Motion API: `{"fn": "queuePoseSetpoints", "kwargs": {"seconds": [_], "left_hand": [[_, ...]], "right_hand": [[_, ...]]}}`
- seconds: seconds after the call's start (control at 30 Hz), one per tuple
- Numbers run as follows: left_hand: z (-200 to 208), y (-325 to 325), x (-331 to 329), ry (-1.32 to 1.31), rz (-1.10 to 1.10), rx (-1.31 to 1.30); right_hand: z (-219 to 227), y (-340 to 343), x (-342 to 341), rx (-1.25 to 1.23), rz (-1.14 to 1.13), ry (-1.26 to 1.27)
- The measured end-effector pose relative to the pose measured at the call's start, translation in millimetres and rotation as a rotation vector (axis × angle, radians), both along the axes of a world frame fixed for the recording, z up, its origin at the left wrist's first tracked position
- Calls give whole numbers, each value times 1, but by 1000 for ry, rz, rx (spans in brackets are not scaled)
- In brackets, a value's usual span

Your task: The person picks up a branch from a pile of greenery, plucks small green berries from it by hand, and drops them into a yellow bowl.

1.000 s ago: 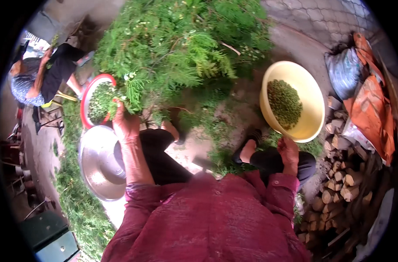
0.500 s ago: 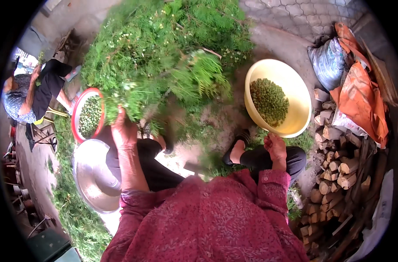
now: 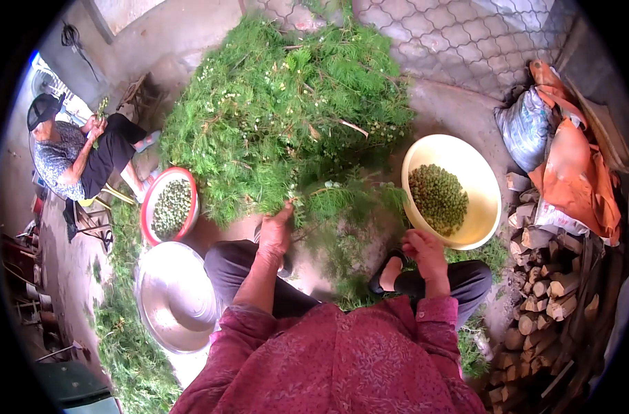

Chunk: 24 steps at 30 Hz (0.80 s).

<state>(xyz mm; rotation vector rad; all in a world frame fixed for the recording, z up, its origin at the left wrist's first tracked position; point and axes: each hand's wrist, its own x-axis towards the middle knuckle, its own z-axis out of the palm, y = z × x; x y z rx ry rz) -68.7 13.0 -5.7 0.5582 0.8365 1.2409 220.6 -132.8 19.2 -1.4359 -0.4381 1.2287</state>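
My left hand (image 3: 276, 233) is closed round the stem of a leafy green branch (image 3: 331, 199), whose sprays stretch right toward the yellow basin. My right hand (image 3: 426, 248) is at the basin's near side with its fingers curled together; whatever they hold, if anything, cannot be made out. Small round green cones or berries (image 3: 438, 200) cover part of the bottom of the yellow basin (image 3: 485, 181). Beyond my hands lies a large heap of cut green branches (image 3: 287, 103), dotted with pale cones.
To the left, a red-rimmed basin (image 3: 149, 219) holds more green cones, with a metal basin (image 3: 180, 297) just nearer. A person (image 3: 66, 152) sits at far left holding a sprig. Stacked firewood (image 3: 545, 283) and orange sacks (image 3: 576, 176) line the right side.
My left hand has come away from the red-rimmed basin toward the middle with the branch. My right hand stays by the yellow basin, fingers still curled. The view has shifted.
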Motion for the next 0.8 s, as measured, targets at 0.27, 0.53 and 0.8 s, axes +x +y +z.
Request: {"fn": "queuePoseSetpoints", "kwargs": {"seconds": [0.27, 0.53, 0.8], "left_hand": [[-7, -7, 11, 26, -180, 17], [5, -16, 12, -37, -336, -72], [0, -10, 13, 85, -382, -77]], "right_hand": [[31, 58, -87, 400, 463, -129], [0, 90, -130, 360, 377, -535], [16, 94, -136, 294, 364, -641]]}}
